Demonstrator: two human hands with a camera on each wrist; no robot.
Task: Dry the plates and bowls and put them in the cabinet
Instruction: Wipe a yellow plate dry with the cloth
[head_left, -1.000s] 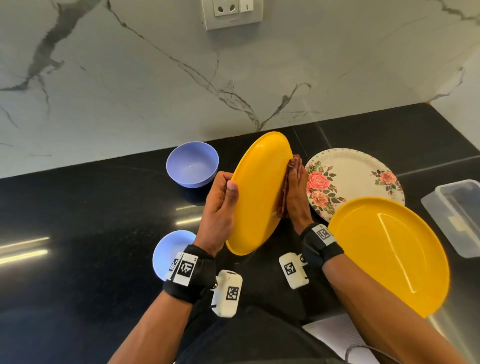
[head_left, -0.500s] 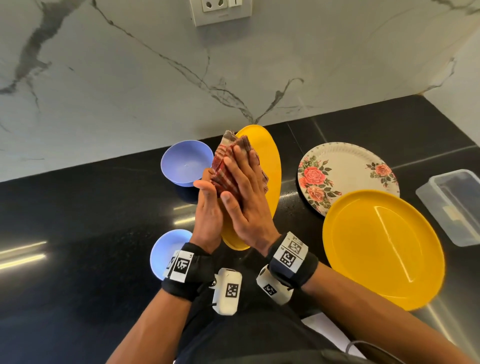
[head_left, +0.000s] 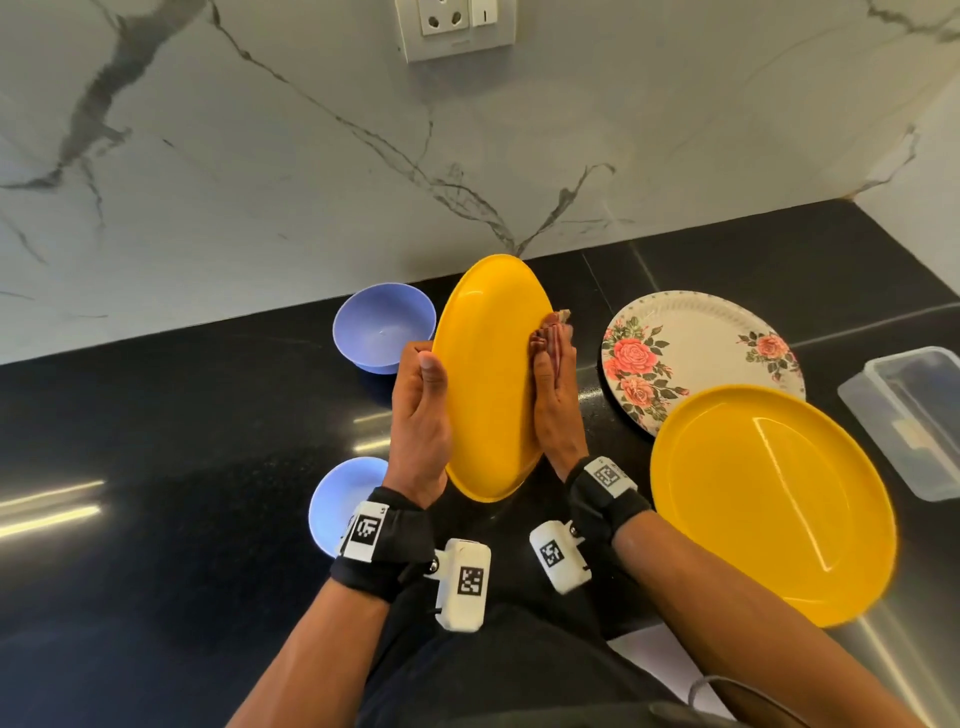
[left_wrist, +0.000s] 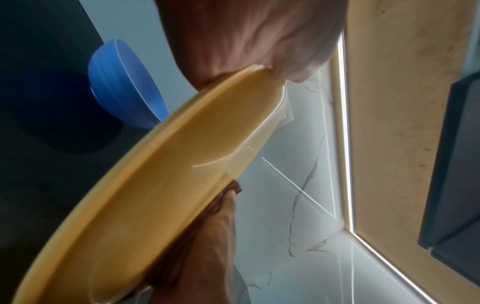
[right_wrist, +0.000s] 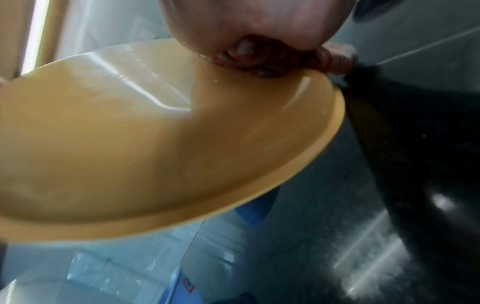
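Note:
A yellow plate (head_left: 491, 374) (left_wrist: 155, 185) (right_wrist: 155, 144) is held on edge above the black counter. My left hand (head_left: 421, 415) (left_wrist: 259, 41) grips its left rim, thumb on the face. At the plate's right rim my right hand (head_left: 556, 400) (right_wrist: 246, 20) holds a bunched red-brown cloth (head_left: 551, 332) (right_wrist: 259, 59) against it. Two blue bowls stand on the counter, one (head_left: 382, 327) (left_wrist: 124, 82) behind the left hand, one (head_left: 340, 499) by the left wrist. A floral plate (head_left: 701, 353) and a second yellow plate (head_left: 769, 499) lie flat to the right.
A clear plastic container (head_left: 914, 415) sits at the counter's right edge. The marble wall with a socket (head_left: 457, 26) stands just behind the dishes. Bare black counter (head_left: 156, 441) stretches to the left. No cabinet shows in the head view.
Half a second ago my right hand pressed the cloth on the plate's near face; now it and the cloth are at the right rim and the plate's face is turned toward me.

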